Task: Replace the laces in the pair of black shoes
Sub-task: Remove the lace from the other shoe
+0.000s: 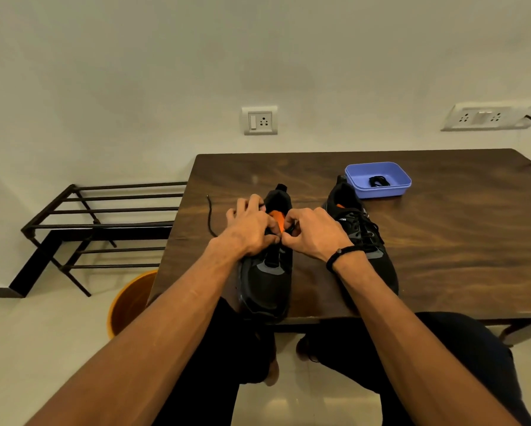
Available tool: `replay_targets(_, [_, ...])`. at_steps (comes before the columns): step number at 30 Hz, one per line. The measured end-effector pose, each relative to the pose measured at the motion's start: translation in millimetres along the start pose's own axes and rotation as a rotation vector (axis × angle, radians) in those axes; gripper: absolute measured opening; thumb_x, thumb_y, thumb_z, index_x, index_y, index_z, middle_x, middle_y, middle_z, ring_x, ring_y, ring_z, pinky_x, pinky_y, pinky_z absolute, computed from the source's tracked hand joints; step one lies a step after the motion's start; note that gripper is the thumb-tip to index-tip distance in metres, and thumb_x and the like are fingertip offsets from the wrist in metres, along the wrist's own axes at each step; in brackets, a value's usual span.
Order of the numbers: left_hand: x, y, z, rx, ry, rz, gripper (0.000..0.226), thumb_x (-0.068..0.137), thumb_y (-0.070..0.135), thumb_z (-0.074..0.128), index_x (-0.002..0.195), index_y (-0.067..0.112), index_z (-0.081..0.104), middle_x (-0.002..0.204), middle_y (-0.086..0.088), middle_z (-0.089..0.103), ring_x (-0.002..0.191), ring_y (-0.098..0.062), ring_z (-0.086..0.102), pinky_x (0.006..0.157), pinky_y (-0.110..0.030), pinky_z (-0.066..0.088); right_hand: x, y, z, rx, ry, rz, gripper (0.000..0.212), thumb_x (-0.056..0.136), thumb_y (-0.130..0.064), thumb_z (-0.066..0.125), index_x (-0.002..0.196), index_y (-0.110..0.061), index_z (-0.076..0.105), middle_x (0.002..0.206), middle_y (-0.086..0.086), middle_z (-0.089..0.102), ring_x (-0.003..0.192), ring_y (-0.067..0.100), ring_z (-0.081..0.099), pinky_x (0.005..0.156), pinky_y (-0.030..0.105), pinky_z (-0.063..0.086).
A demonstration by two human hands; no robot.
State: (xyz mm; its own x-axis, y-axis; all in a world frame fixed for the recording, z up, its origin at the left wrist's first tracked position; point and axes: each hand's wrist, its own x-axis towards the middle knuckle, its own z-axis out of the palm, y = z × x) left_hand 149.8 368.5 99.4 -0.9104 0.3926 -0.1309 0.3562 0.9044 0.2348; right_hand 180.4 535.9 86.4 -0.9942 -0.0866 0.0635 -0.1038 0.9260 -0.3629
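Both hands work at the eyelets of the left shoe point(267, 272), which sits at the table's point(442, 241) near edge. Left hand point(252, 229) and right hand point(313, 233) each have a closed grip, pinching the lace point(210, 216), whose free end trails left. The right shoe point(362, 238) stands beside, laced. A blue tray point(378, 192) behind holds a coiled lace point(379, 181).
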Motion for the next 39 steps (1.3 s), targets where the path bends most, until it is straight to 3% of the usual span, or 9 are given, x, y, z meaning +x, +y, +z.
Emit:
replay_targets(5, [3,-6,-8,-0.111,0.231,-0.061,0.013,0.092,0.049,0.068,0.102,0.043,0.075,0.136,-0.003,0.036,0.127,-0.027,0.033,0.107,-0.049,0.037,0,-1,-1,-0.014,0.016,0.004,0.021,0.083,-0.050,0.068,0.089,-0.031,0.064,0.079,-0.007,0.069,0.083,0.020,0.066,0.069,0.043,0.060])
replay_targets(12, [0,-47,-19,-0.535,0.660,-0.601,0.013,0.100,0.034,0.062,0.103,0.033,0.074,0.134,-0.013,0.057,0.127,-0.033,0.049,0.097,-0.041,0.044,1,-4,-3,-0.029,-0.012,0.057,0.018,0.082,-0.046,0.070,0.087,-0.029,0.064,0.080,-0.009,0.069,0.084,0.018,0.065,0.075,0.043,0.060])
replay_targets(17, [-10,-38,-11,-0.449,0.186,-0.775,0.068,0.092,0.054,0.067,0.151,0.033,0.041,0.163,-0.023,0.014,0.149,-0.045,0.017,0.119,-0.061,0.026,1,-14,0,0.045,-0.130,0.110,0.018,0.090,-0.030,0.057,0.088,-0.020,0.072,0.083,0.005,0.070,0.075,0.028,0.066,0.067,0.039,0.059])
replay_targets(20, [-8,-36,-6,-0.349,0.132,-0.677,0.079,0.092,0.053,0.068,0.158,0.037,0.027,0.165,-0.027,0.014,0.150,-0.047,0.018,0.121,-0.060,0.025,-1,-25,10,0.174,-0.200,0.104,0.024,0.097,-0.026,0.047,0.089,-0.019,0.069,0.075,0.006,0.072,0.069,0.023,0.070,0.064,0.036,0.056])
replay_targets(23, [-7,-32,-2,-0.453,0.148,-0.229,0.053,0.100,0.025,0.063,0.149,0.037,0.047,0.125,-0.005,0.066,0.108,-0.017,0.061,0.091,-0.030,0.049,-3,-31,15,0.221,-0.233,0.092,0.025,0.102,-0.032,0.057,0.086,-0.015,0.067,0.069,0.004,0.072,0.066,0.017,0.071,0.065,0.036,0.058])
replay_targets(26, [-5,-27,0,-0.376,-0.013,0.005,0.037,0.102,0.014,0.057,0.133,0.033,0.065,0.101,0.004,0.070,0.089,-0.011,0.064,0.081,-0.024,0.049,-2,-32,20,0.201,-0.164,0.070,0.027,0.099,-0.023,0.060,0.075,-0.011,0.065,0.070,0.008,0.069,0.069,0.024,0.067,0.066,0.046,0.058])
replay_targets(30, [2,-24,5,-0.295,0.026,-0.038,0.009,0.097,0.025,0.066,0.096,0.034,0.070,0.091,0.007,0.067,0.092,-0.018,0.066,0.086,-0.036,0.054,-8,-35,26,0.332,-0.051,0.113,0.028,0.098,-0.020,0.059,0.074,-0.007,0.063,0.065,0.007,0.063,0.063,0.024,0.060,0.059,0.042,0.050])
replay_targets(36, [7,-10,9,-0.296,0.091,-0.086,0.014,0.095,0.027,0.068,0.084,0.035,0.065,0.094,0.004,0.069,0.090,-0.019,0.067,0.087,-0.037,0.057,-20,-33,26,1.524,0.023,0.743,0.024,0.088,-0.015,0.062,0.066,-0.017,0.054,0.045,-0.003,0.034,0.041,0.012,0.029,0.047,0.025,0.035])
replay_targets(39, [7,-5,8,-0.305,0.045,-0.074,0.013,0.095,0.030,0.069,0.085,0.038,0.065,0.098,0.003,0.069,0.090,-0.018,0.068,0.087,-0.038,0.059,-24,-21,25,1.379,0.003,0.746,0.034,0.088,-0.022,0.075,0.064,-0.019,0.052,0.044,-0.006,0.040,0.041,0.010,0.034,0.046,0.024,0.037])
